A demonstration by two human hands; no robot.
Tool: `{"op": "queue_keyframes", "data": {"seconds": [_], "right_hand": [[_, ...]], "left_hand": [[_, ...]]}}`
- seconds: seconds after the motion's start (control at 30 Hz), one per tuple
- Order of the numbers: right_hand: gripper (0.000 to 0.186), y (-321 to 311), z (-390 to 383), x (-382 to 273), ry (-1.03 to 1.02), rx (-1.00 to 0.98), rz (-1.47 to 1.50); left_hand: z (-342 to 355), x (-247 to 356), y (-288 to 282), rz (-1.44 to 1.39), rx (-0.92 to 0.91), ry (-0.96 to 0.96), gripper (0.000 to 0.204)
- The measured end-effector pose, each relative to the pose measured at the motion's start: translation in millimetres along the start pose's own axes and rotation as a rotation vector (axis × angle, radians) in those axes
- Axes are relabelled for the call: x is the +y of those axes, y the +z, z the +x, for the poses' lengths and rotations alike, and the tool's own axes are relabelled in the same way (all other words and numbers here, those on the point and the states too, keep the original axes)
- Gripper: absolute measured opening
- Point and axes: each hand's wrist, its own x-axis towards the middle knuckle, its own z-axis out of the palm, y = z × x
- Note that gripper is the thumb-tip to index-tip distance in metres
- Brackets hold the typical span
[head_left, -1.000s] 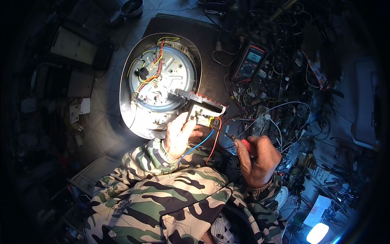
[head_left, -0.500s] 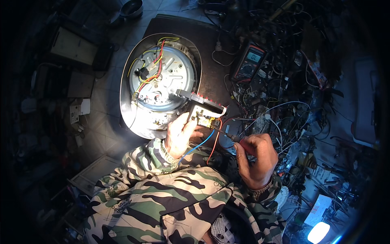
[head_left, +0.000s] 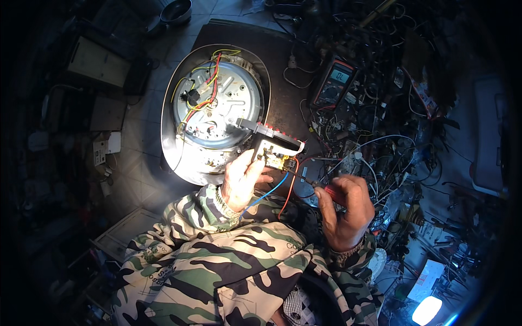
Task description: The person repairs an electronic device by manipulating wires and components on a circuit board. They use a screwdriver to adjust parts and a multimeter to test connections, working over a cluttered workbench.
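- Left hand: gripping circuit board, near cooker base.
- Right hand: closed around red-handled screwdriver, tip at board's wired end; contact unclear.
- Base opened, wiring exposed; board work appears unfinished, reassembly outstanding.
- Multimeter beyond, display lit.

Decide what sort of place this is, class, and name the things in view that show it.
Probably an electrical repair workspace: an opened appliance with exposed wires lies on a dark table, a multimeter sits nearby beside a clutter of cables and parts, and the right hand holds a red-handled tool.
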Motion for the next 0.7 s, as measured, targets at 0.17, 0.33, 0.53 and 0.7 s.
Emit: {"op": "queue_keyframes", "data": {"seconds": [0.17,0.33,0.53,0.7], "right_hand": [[0.032,3.5,-2.4,4.5,-0.046,0.029,-0.029],[0.030,7.9,-1.7,9.1,-0.060,0.119,-0.033],[0.031,1.7,-2.4,3.2,-0.055,0.000,-0.097],[0.030,11.4,-0.7,6.8,-0.071,0.109,-0.007]], "left_hand": [[-0.3,-2.0,-0.2,-0.031,-0.011,-0.007,0.030],[-0.9,2.6,1.7,-0.001,0.012,-0.021,0.030],[0.6,4.6,2.4,0.020,0.038,-0.016,0.031],[-1.6,5.8,0.4,0.008,0.015,-0.024,0.033]]}}
